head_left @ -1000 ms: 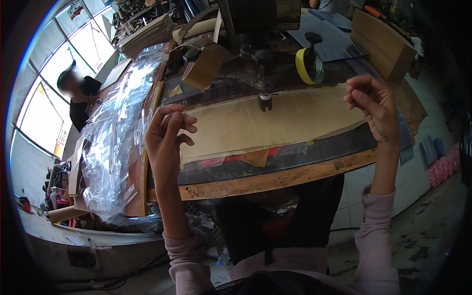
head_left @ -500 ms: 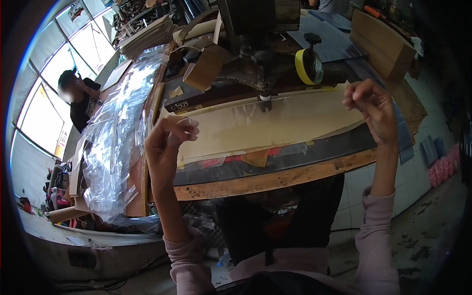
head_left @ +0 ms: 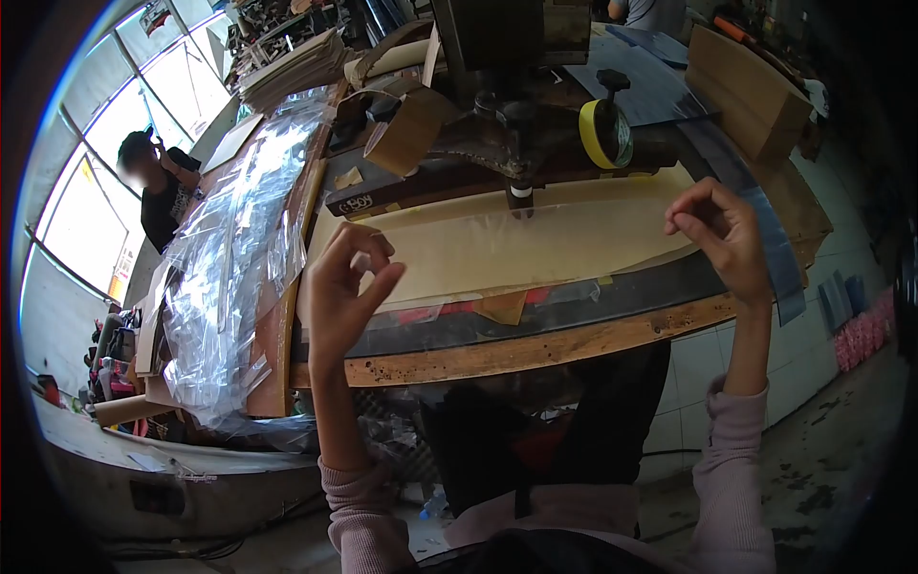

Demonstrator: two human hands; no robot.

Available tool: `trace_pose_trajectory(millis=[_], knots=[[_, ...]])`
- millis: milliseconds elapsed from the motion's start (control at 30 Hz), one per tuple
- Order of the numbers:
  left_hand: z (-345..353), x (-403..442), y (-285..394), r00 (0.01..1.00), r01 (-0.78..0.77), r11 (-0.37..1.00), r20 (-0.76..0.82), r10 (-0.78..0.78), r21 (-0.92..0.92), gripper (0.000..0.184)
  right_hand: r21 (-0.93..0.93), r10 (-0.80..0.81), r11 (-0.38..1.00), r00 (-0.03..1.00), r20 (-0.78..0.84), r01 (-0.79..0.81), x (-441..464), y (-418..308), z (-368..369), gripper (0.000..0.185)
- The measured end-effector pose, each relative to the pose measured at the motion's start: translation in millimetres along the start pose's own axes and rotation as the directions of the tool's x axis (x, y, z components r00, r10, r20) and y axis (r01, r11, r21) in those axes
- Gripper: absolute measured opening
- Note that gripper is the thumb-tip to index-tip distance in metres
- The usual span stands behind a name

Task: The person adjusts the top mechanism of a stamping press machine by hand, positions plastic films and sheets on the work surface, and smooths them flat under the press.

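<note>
Pink sleeves (head_left: 732,450): nearest, at four and seven o'clock.
Wooden edge (head_left: 516,359): six o'clock, along the near side of the work surface.
Left hand (head_left: 344,292): nine o'clock, at the cream sheet's end; half open, fingers curled, thumb clear of them, nothing seen in its grip.
Right hand (head_left: 732,249): three o'clock, fingers bent in, thumb near the fingertips; I can't tell whether they pinch anything, perhaps clear film.
Cream sheet (head_left: 516,249): mid-dial, lying flat between both hands.
Dark bar (head_left: 402,192): twelve o'clock, along the sheet's far side.
Tape rolls: brown one (head_left: 406,134) at eleven, yellow one (head_left: 589,142) at one.
Co-worker (head_left: 164,212): ten o'clock, beyond crinkled plastic (head_left: 225,249).
</note>
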State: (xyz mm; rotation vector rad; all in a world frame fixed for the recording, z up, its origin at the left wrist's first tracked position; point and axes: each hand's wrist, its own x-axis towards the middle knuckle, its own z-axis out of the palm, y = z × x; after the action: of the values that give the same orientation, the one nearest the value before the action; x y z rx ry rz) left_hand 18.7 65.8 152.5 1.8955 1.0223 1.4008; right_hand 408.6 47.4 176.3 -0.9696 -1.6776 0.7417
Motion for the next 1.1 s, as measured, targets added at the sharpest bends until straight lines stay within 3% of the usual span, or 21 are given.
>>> trace_pose_trajectory(millis=[67,167,267,333,367,400,433,633,733,833,1033,1100], knots=[[6.9,2.0,-9.2,0.992,0.122,0.983,-0.001,-0.123,0.137,0.020,-0.070,0.081,0.994,0.996,-0.027,-0.083,2.8,13.3,5.7,0.004],[20.9,5.3,-32.1,0.976,0.116,0.851,0.100,-0.193,0.512,0.021,-0.269,0.142,0.953,0.990,-0.004,-0.138,8.7,51.2,17.9,0.009],[44.5,-11.7,-46.0,0.999,-0.043,0.488,0.053,-0.006,0.872,0.020,-0.516,0.056,0.856,0.998,0.039,-0.028,10.3,77.5,31.2,0.014],[61.0,-14.2,-35.9,0.988,-0.153,0.484,0.136,0.070,0.862,0.026,-0.618,-0.004,0.784,0.996,0.084,0.055,5.1,81.8,35.2,0.017],[66.2,-14.8,-31.8,0.978,-0.207,0.482,0.179,0.103,0.851,0.030,-0.705,-0.118,0.693,0.989,0.091,0.148,2.5,81.1,36.3,0.016],[67.4,-15.1,-32.6,0.924,-0.345,0.534,0.380,0.047,0.772,0.046,-0.780,-0.226,0.582,0.967,0.116,0.230,0.8,78.5,38.8,0.017],[72.9,-16.1,-30.9,0.917,-0.342,0.567,0.398,0.027,0.749,0.049,-0.839,-0.330,0.453,0.931,0.157,0.302,-0.3,76.9,41.2,0.017],[81.9,-9.0,-13.2,0.867,-0.225,0.649,0.453,-0.206,0.727,0.063,-0.830,0.042,0.531,0.973,0.228,0.171,-10.0,61.0,52.5,0.034],[78.4,-9.3,-17.3,0.889,-0.235,0.591,0.417,-0.190,0.772,0.062,-0.868,-0.069,0.406,0.956,0.285,0.288,-14.6,69.6,49.6,0.043],[76.8,-10.9,-23.6,0.907,-0.252,0.575,0.397,-0.140,0.778,0.061,-0.877,-0.068,0.394,0.961,0.269,0.274,-11.5,71.5,50.1,0.044],[77.3,4.8,-34.7,0.921,-0.229,0.554,0.362,-0.143,0.801,0.057,-0.898,-0.224,0.210,0.913,0.342,0.388,20.5,89.9,60.2,0.038],[75.3,9.9,-32.7,0.918,-0.248,0.536,0.372,-0.136,0.807,0.057,-0.836,-0.221,0.288,0.881,0.417,0.468,34.3,98.6,67.3,0.025]])
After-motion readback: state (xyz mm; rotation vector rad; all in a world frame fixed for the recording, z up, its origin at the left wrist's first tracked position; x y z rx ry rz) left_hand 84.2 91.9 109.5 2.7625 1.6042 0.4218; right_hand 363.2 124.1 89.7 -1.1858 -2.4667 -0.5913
